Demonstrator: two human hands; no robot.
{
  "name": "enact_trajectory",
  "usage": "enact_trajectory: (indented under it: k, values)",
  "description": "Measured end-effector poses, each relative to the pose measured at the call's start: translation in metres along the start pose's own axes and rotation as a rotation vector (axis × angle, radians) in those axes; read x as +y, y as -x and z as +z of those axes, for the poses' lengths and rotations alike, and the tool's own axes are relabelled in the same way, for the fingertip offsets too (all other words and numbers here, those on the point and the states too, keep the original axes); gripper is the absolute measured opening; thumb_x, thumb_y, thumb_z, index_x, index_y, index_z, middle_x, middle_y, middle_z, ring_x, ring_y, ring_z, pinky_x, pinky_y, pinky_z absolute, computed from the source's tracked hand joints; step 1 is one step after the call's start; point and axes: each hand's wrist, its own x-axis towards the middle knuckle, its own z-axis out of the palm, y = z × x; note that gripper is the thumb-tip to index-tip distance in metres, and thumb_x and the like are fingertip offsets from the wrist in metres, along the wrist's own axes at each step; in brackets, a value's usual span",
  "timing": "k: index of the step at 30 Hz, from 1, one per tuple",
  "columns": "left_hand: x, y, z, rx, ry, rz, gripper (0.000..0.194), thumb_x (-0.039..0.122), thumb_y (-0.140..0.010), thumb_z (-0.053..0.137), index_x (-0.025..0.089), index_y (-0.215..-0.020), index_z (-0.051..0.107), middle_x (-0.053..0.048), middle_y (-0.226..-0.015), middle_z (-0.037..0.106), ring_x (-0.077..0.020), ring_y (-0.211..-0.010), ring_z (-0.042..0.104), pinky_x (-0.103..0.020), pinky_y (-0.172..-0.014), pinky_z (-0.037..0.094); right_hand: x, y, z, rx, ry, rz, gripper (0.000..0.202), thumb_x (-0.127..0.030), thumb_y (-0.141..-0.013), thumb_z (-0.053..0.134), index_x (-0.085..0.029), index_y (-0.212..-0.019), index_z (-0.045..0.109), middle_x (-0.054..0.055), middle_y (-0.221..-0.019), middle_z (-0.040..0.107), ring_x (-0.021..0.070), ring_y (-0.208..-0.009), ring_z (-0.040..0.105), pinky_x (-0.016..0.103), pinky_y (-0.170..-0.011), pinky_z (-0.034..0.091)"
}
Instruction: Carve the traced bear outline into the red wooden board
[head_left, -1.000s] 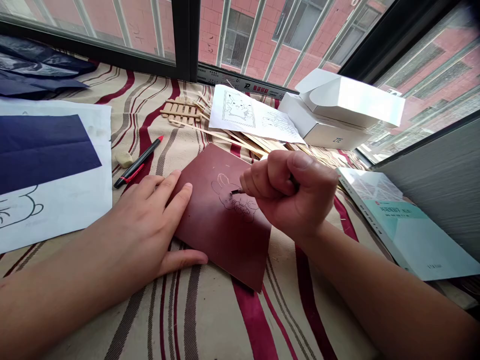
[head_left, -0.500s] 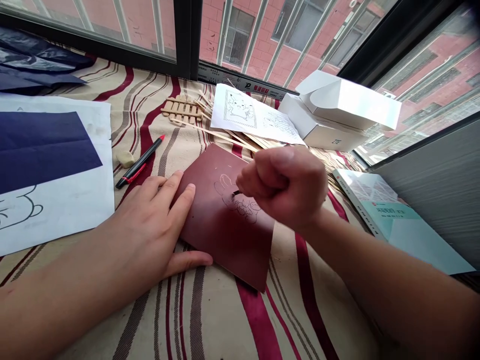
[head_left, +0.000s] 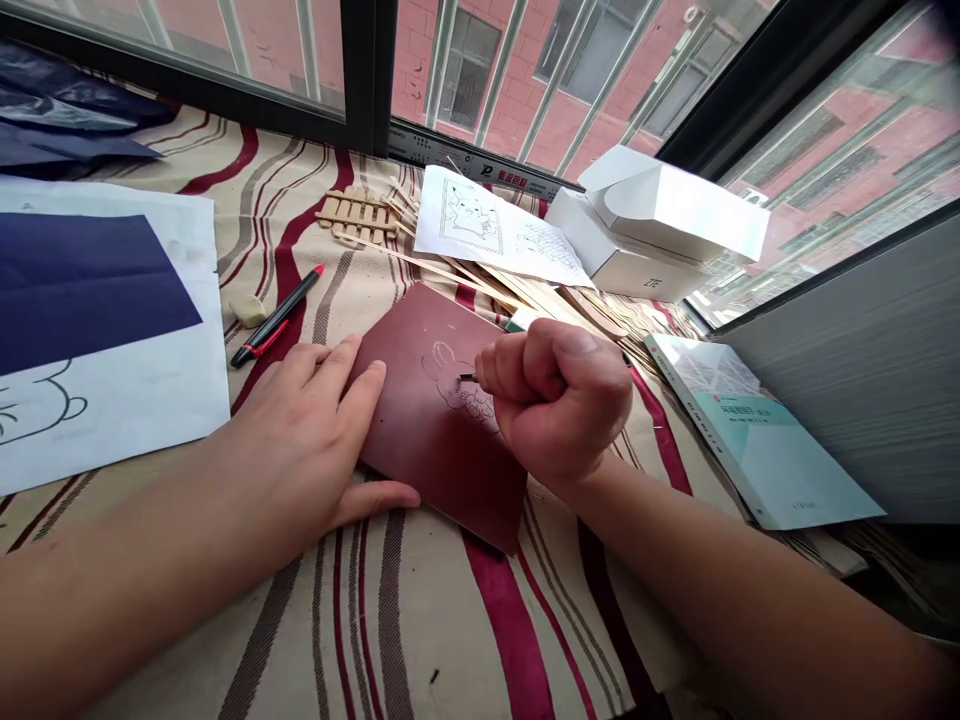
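A reddish-brown board point(head_left: 442, 480) lies tilted on the striped cloth, with a thin-lined drawing point(head_left: 450, 375) on its upper part. My left hand point(head_left: 319, 420) rests flat with fingers spread, its fingertips on the board's left edge and its thumb by the lower edge. Over the board's right side, my right hand point(head_left: 562, 400) is curled in a fist around a small tool; only the dark metal tip point(head_left: 467, 378) shows, at the drawing. The tool's handle is hidden inside the fist.
Left of the board are a black-and-red pen point(head_left: 281, 312), an eraser point(head_left: 249, 310) and white paper point(head_left: 187, 400) under a dark blue sheet point(head_left: 90, 285). Behind lie wooden sticks point(head_left: 480, 278), a drawing sheet point(head_left: 502, 225) and a white box point(head_left: 637, 260); a book point(head_left: 765, 435) is at right.
My right fist has shifted slightly left and down, its tip still at the drawing. More of the book and a green item behind the fist show. My left hand stays on the board.
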Motion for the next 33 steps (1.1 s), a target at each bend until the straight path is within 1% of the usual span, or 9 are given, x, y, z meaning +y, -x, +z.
enact_trajectory:
  k: [4,6,9,18,21,24,27,29,33]
  values:
    - [-0.001,0.0,0.001,0.018,0.015,0.005,0.117,0.096,-0.076,0.073,-0.004,-0.136,0.067,-0.035,-0.144,0.066,-0.0437,-0.119,0.06,-0.052,-0.107,0.05,-0.002,-0.028,-0.016,-0.423,-0.088,0.203,0.056,-0.032,-0.097,0.061,-0.025,-0.056,0.023,-0.008,-0.049,0.02,0.0069,-0.043,0.015,0.027,-0.045,0.018]
    - [-0.002,0.001,0.002,0.018,0.017,0.001,0.116,0.096,-0.076,0.072,-0.004,-0.136,0.068,-0.035,-0.144,0.066,-0.0438,-0.12,0.06,-0.052,-0.107,0.051,-0.003,-0.039,-0.025,-0.501,-0.163,0.285,0.053,-0.03,-0.096,0.058,-0.026,-0.056,0.023,-0.008,-0.047,0.02,0.0075,-0.042,0.014,0.027,-0.043,0.019]
    - [-0.002,0.001,0.002,0.001,0.018,-0.006,0.115,0.097,-0.076,0.069,-0.002,-0.135,0.069,-0.033,-0.144,0.066,-0.044,-0.12,0.06,-0.053,-0.106,0.051,-0.003,-0.04,-0.029,-0.443,-0.171,0.261,0.052,-0.029,-0.095,0.056,-0.025,-0.055,0.023,-0.009,-0.046,0.019,0.0068,-0.042,0.012,0.026,-0.043,0.019]
    - [-0.001,-0.001,-0.005,-0.086,0.029,-0.039,0.114,0.095,-0.077,0.072,0.0,-0.138,0.067,-0.033,-0.15,0.063,-0.0441,-0.124,0.059,-0.054,-0.112,0.05,0.003,0.007,-0.001,0.114,-0.019,-0.01,0.05,-0.026,-0.093,0.058,-0.025,-0.057,0.023,-0.008,-0.05,0.015,0.0081,-0.043,0.013,0.028,-0.046,0.017]
    - [-0.002,-0.001,-0.008,-0.122,0.057,-0.038,0.11,0.091,-0.082,0.072,-0.003,-0.141,0.065,-0.036,-0.152,0.061,-0.0456,-0.128,0.057,-0.056,-0.114,0.049,0.003,-0.001,-0.003,0.065,-0.042,0.017,0.055,-0.031,-0.094,0.063,-0.025,-0.056,0.024,-0.009,-0.05,0.015,0.008,-0.042,0.014,0.028,-0.046,0.017]
    - [-0.005,0.0,-0.006,-0.129,0.084,-0.027,0.107,0.088,-0.086,0.071,-0.002,-0.144,0.063,-0.036,-0.155,0.059,-0.0458,-0.131,0.056,-0.057,-0.115,0.048,0.001,-0.022,-0.012,-0.258,-0.093,0.102,0.063,-0.044,-0.098,0.065,-0.026,-0.054,0.023,-0.009,-0.047,0.017,0.0071,-0.041,0.013,0.028,-0.044,0.016]
    - [-0.009,0.003,-0.001,-0.094,0.117,-0.029,0.105,0.09,-0.087,0.066,0.002,-0.144,0.064,-0.032,-0.154,0.06,-0.0455,-0.132,0.058,-0.057,-0.114,0.049,0.0,-0.036,-0.018,-0.547,-0.118,0.164,0.066,-0.043,-0.099,0.069,-0.025,-0.053,0.024,-0.009,-0.047,0.017,0.0061,-0.04,0.015,0.027,-0.042,0.015]
    - [-0.01,0.004,0.001,-0.085,0.131,-0.039,0.104,0.091,-0.088,0.062,0.004,-0.145,0.064,-0.031,-0.155,0.06,-0.0455,-0.133,0.058,-0.058,-0.115,0.049,0.001,-0.036,-0.019,-0.513,-0.124,0.152,0.067,-0.042,-0.099,0.069,-0.025,-0.054,0.023,-0.009,-0.047,0.017,0.0061,-0.04,0.015,0.027,-0.042,0.015]
    - [-0.009,0.003,0.002,-0.061,0.132,-0.029,0.106,0.092,-0.089,0.06,0.001,-0.145,0.064,-0.033,-0.154,0.06,-0.0465,-0.131,0.059,-0.058,-0.115,0.049,0.004,-0.014,-0.013,-0.145,-0.08,0.052,0.067,-0.05,-0.102,0.063,-0.026,-0.055,0.021,-0.009,-0.047,0.017,0.0071,-0.041,0.013,0.029,-0.044,0.017]
